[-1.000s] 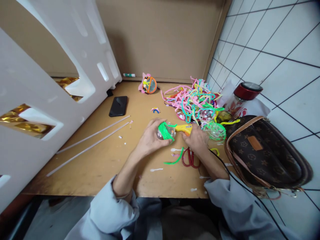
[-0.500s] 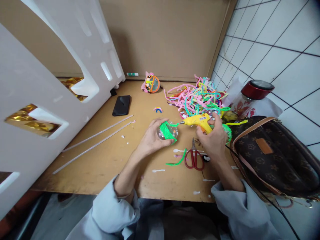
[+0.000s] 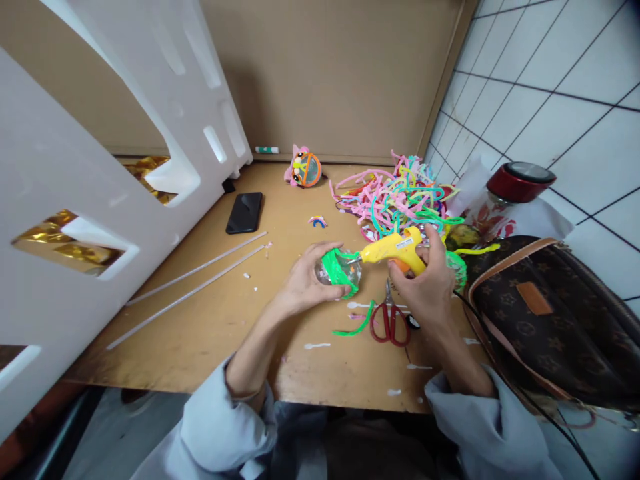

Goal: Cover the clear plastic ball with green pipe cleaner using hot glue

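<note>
A clear ball, banded with green fuzzy strips, is held in the left hand. The ball is seated between the thumb, laid along its near side, and the fingers, curved around its far and left sides. Its right side is left exposed beyond the fingertips.

A yellow glue gun is gripped by the handle in the right hand, with the fingers wrapped around it. Its metal nozzle is directed away from these fingers, toward the ball's exposed side; whether contact is made cannot be told.

Handling: the ball is judged to be light, hollow and rigid, probably thin-walled plastic. Bare areas are likely to be slippery; the strips are expected to be soft and easily displaced. The ball is best held lightly across opposite sides, with bare fingers kept clear of the nozzle, which may be hot. The glue gun should be held by its handle only.

Red-handled scissors are placed on the table, between the two hands and nearer the body. A loose green strip is located just beside them, below the left thumb. A tangle of coloured strips is piled beyond the right fingers.
</note>
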The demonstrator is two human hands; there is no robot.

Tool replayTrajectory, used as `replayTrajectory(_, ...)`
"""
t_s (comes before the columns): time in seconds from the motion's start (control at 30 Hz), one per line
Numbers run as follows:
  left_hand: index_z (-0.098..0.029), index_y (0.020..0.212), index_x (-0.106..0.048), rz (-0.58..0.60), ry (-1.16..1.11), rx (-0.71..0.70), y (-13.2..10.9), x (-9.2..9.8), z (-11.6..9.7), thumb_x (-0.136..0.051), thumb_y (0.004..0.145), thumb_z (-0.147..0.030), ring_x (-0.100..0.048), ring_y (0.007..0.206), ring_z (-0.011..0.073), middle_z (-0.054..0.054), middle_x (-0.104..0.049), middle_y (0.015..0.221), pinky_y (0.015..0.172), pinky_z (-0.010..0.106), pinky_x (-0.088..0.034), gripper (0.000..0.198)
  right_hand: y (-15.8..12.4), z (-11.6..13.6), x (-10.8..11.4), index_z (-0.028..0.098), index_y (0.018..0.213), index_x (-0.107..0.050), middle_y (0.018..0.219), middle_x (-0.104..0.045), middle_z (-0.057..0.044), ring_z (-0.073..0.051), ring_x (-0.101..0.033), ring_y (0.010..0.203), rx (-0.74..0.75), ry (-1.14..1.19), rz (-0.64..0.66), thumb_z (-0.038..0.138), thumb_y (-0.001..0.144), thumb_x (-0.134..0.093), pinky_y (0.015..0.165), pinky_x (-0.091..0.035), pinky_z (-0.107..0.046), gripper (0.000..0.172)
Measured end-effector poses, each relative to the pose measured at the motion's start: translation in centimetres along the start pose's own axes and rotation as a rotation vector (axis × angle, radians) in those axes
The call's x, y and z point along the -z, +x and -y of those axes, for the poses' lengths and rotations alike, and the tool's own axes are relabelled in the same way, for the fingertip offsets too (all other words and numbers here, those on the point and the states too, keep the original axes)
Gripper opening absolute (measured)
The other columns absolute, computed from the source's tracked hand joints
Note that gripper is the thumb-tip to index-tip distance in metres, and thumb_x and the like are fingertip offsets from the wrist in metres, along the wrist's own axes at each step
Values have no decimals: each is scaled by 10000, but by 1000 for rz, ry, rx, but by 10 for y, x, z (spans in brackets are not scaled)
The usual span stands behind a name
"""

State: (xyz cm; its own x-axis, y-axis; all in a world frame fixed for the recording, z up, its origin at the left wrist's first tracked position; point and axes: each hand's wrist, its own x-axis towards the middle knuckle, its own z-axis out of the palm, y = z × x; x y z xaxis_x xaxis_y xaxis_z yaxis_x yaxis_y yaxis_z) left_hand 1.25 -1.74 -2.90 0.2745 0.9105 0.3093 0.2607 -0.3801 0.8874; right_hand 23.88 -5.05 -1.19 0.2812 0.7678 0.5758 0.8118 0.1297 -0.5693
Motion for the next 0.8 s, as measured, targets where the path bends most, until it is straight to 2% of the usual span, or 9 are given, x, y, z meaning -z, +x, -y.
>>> replayTrajectory(0.27,-227,1250,-637,13,-38,19,-1,-2,-3,-883,524,-263,-596,1185,318,103,-607,1243,1055,514,-465,768,-6,5,-1,189,1439,-415,929,-726,-72,-224,-648,690,105,-35,-91,374,744,-626,690,-563,-397,750)
replayTrajectory(0.43,-233,1289,-614,51,-51,33,-1,-2,-7,-881,537,-287,-588,1197,318,105,-591,1272,1076,516,-451,801,-7,3,-3,218,1438,-398,994,-722,-81,-252,-678,815,141,-82,-125,355,768,-604,723,-565,-395,714)
replayTrajectory(0.63,-247,1285,-615,62,-44,22,-2,0,-8,-881,541,-295,-583,1194,313,96,-593,1270,1076,517,-444,792,-7,4,-2,227,1443,-389,1110,-707,-106,-264,-691,883,146,-94,-127,346,766,-593,743,-566,-397,717)
replayTrajectory(0.8,-257,1230,-650,68,-64,-3,-2,0,-9,-883,541,-273,-598,1167,300,88,-599,1247,1056,497,-462,728,-7,6,0,217,1445,-396,1149,-699,-126,-284,-694,956,104,-96,-78,347,769,-592,788,-570,-420,715)
